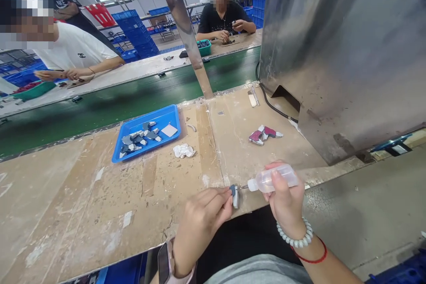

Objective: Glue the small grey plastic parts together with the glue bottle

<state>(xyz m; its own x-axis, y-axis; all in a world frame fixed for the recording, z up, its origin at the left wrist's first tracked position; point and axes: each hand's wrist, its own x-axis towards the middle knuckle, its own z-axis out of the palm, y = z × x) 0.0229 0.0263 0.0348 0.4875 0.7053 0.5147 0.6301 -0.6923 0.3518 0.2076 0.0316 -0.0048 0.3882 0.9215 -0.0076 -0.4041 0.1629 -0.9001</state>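
My left hand [205,213] pinches a small grey and white piece [234,196] just over the near edge of the table. In my right hand [288,199] lies a clear squeeze bottle [277,178] with a white cap, tipped sideways. Its thin nozzle points left and reaches the piece or comes very close; I cannot tell whether they touch. Beyond the bottle, two maroon and white pieces [264,134] lie on the tabletop. Several grey and white pieces like the held one lie in a blue tray [146,155], beside a pale square pad [169,130].
A crumpled white tissue [183,151] lies right of the tray. A metal housing [346,62] with a black cable [269,104] stands at the right. Behind the table runs a green conveyor belt [133,111], crossed by a metal post [186,26]. Co-workers sit across it.
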